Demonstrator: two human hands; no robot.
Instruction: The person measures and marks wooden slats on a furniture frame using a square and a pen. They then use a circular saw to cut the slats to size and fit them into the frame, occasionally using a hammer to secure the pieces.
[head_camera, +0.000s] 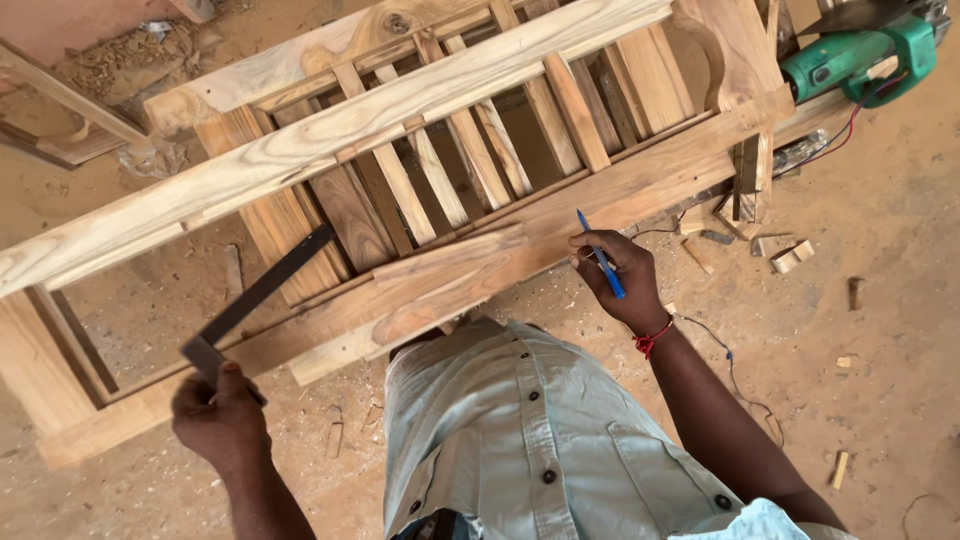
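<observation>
Left hand (222, 415) grips the thick stock end of a dark metal try square (255, 300), fingers closed round it; the blade runs up from the hand and lies across the near rail of the wooden slatted frame (400, 150). Right hand (615, 280) holds a blue pen (601, 255) pinched between its fingers, tip up, hand resting at the frame's near rail, right of the square. A loose wooden board (430, 290) lies along that rail between the two hands. Green power saw (862, 55) sits past the frame's right end. Wood offcuts (790, 255) on the dusty floor (880, 330) beside that end.
</observation>
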